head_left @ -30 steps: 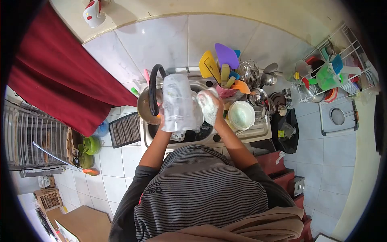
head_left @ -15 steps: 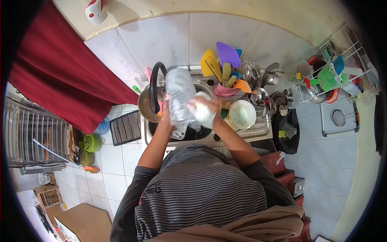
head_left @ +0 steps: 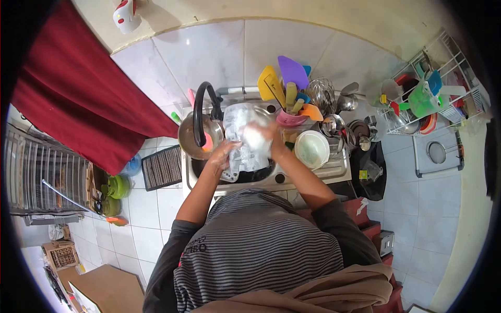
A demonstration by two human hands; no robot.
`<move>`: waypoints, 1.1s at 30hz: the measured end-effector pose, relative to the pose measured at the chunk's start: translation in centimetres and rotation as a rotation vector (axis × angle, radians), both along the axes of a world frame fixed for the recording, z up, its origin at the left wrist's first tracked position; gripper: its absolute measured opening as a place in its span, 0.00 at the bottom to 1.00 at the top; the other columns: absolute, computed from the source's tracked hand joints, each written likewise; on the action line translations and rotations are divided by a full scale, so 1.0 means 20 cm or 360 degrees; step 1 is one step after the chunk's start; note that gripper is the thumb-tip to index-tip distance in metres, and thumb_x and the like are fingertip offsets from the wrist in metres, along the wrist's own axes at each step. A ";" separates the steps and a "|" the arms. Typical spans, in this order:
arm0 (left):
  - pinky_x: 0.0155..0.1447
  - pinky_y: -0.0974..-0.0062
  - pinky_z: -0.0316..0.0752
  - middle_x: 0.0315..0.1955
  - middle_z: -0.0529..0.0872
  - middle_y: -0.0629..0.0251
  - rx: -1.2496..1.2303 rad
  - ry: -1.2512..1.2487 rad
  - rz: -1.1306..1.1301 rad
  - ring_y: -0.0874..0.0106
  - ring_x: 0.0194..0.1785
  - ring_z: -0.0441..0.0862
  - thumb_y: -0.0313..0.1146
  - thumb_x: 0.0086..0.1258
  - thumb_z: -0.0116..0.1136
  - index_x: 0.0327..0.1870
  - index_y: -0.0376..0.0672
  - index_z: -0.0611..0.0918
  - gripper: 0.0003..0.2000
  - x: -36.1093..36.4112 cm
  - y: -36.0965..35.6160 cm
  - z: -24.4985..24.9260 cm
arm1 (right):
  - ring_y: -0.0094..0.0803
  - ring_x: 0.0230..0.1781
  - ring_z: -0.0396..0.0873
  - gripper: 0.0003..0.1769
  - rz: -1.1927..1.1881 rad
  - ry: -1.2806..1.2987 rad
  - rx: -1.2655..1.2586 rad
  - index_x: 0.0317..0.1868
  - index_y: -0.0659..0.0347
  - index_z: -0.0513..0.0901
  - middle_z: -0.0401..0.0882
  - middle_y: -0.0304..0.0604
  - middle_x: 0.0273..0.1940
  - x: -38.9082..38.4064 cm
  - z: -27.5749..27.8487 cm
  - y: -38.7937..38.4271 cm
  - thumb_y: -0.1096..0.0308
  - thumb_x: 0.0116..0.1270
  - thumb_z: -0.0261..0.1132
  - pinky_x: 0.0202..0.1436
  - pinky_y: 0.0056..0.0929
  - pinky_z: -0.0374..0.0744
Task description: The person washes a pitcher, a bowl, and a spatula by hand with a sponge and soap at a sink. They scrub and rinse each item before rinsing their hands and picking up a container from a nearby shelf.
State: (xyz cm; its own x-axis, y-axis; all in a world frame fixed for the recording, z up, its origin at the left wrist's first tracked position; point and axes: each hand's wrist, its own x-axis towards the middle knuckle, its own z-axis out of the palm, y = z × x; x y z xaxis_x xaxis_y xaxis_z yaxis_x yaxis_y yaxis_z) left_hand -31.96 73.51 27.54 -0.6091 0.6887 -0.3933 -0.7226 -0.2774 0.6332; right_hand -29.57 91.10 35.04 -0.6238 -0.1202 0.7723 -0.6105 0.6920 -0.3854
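Over the sink (head_left: 194, 183), my left hand (head_left: 225, 154) grips the lower left edge of a clear plastic container (head_left: 241, 117), whose exact shape is hard to make out. A white, foamy-looking wad (head_left: 255, 136) is in my right hand (head_left: 275, 140) and lies against the container's right side. Motion blurs the right fingers, and the wad covers part of the plastic. Just left of the container, a black faucet (head_left: 198, 112) arches over a metal bowl (head_left: 187, 138). A round white tub (head_left: 312, 148) stands right of my right hand.
Behind the sink, a pink holder (head_left: 289, 120) carries colorful spatulas. Beside it are a whisk (head_left: 322, 94) and metal utensils. A white wire rack (head_left: 443, 78) hangs on the right. Left are a red curtain (head_left: 78, 94) and a dark mat (head_left: 162, 167).
The container has tipped from fairly upright to flatter and lower over the sink. My left hand has moved down and slightly right. The wad has shifted slightly up and left with my right hand.
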 end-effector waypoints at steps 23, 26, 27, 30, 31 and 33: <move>0.56 0.72 0.70 0.49 0.75 0.63 -0.0292 0.1306 0.0473 0.72 0.51 0.74 0.29 0.39 0.73 0.57 0.38 0.65 0.39 -0.01 0.11 0.21 | 0.36 0.23 0.77 0.05 -0.0375 0.0183 0.0137 0.30 0.53 0.81 0.76 0.41 0.25 0.01 0.14 -0.15 0.69 0.49 0.65 0.24 0.34 0.74; 0.56 0.72 0.70 0.49 0.76 0.62 -0.0264 0.1221 0.0435 0.72 0.51 0.75 0.28 0.39 0.73 0.55 0.37 0.66 0.37 0.01 0.10 0.25 | 0.43 0.20 0.75 0.05 -0.0692 -0.0026 -0.0183 0.25 0.62 0.76 0.74 0.47 0.22 -0.03 0.24 -0.04 0.73 0.53 0.65 0.24 0.35 0.73; 0.56 0.72 0.70 0.49 0.76 0.63 -0.0222 0.1240 0.0440 0.72 0.51 0.75 0.29 0.39 0.73 0.55 0.37 0.66 0.37 0.00 0.11 0.27 | 0.42 0.20 0.76 0.05 -0.0655 0.0031 -0.0315 0.26 0.62 0.77 0.74 0.47 0.22 -0.06 0.23 -0.03 0.73 0.52 0.65 0.24 0.34 0.73; 0.55 0.70 0.72 0.46 0.77 0.63 0.0040 0.1000 0.0553 0.69 0.50 0.76 0.31 0.47 0.67 0.55 0.37 0.66 0.32 0.01 0.14 0.32 | 0.41 0.23 0.77 0.06 -0.0383 0.0069 -0.0353 0.28 0.62 0.78 0.76 0.45 0.24 -0.06 0.14 -0.08 0.73 0.50 0.67 0.26 0.31 0.75; 0.54 0.69 0.73 0.46 0.77 0.63 0.0036 0.0746 0.0598 0.69 0.49 0.76 0.32 0.49 0.65 0.55 0.37 0.66 0.30 0.00 0.13 0.29 | 0.40 0.24 0.78 0.07 -0.0267 0.0056 -0.0311 0.30 0.62 0.79 0.77 0.45 0.24 -0.03 0.11 -0.10 0.72 0.50 0.68 0.26 0.30 0.75; 0.51 0.66 0.76 0.46 0.77 0.61 0.0160 0.0318 0.0483 0.67 0.48 0.77 0.39 0.56 0.59 0.56 0.39 0.67 0.27 -0.05 0.06 0.12 | 0.37 0.26 0.79 0.11 -0.0065 0.0032 -0.0124 0.34 0.61 0.81 0.78 0.44 0.25 0.06 0.08 -0.12 0.73 0.47 0.69 0.28 0.27 0.77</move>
State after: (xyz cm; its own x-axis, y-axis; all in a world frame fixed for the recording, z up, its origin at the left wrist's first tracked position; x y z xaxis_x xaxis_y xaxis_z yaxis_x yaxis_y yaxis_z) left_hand -32.99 74.75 30.01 -0.8491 0.4944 -0.1858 -0.4632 -0.5278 0.7120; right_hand -28.45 88.70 36.67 -0.6115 -0.0338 0.7905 -0.5902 0.6849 -0.4273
